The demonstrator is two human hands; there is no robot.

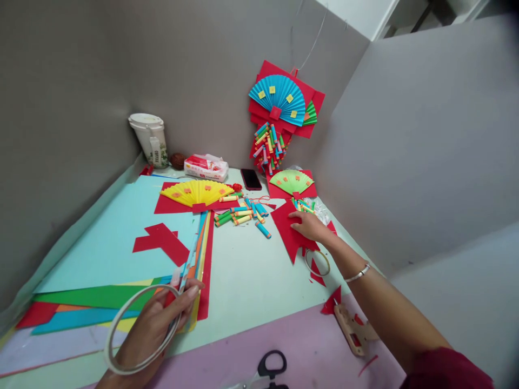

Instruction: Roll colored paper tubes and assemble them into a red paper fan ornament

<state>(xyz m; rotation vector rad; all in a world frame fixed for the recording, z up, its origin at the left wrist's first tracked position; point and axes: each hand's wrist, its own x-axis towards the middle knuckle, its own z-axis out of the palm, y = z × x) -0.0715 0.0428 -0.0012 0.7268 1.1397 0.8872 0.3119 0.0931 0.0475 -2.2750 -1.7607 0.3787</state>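
My left hand (156,319), at the lower left, has its fingers closed around a slim object with a red part and a clear end; a white ring of tape (115,324) hangs around this hand. Over on the right, my right hand (308,226) reaches out, its fingers touching a red paper banner (290,232) with a pointed lower end. Whether the fingers grip the banner is unclear. A tape roll (317,263) lies just below it. Red cut strips (162,243) rest on light blue sheets (105,232).
Small paper rolls (243,213) lie mid-table by a yellow fan (198,193) and a phone (251,179). A green fan (292,182) sits behind. Scissors (271,364) and a glue gun (351,329) are near the front. A blue-fan decoration (279,100) hangs at the wall; a cup (150,140) stands back left.
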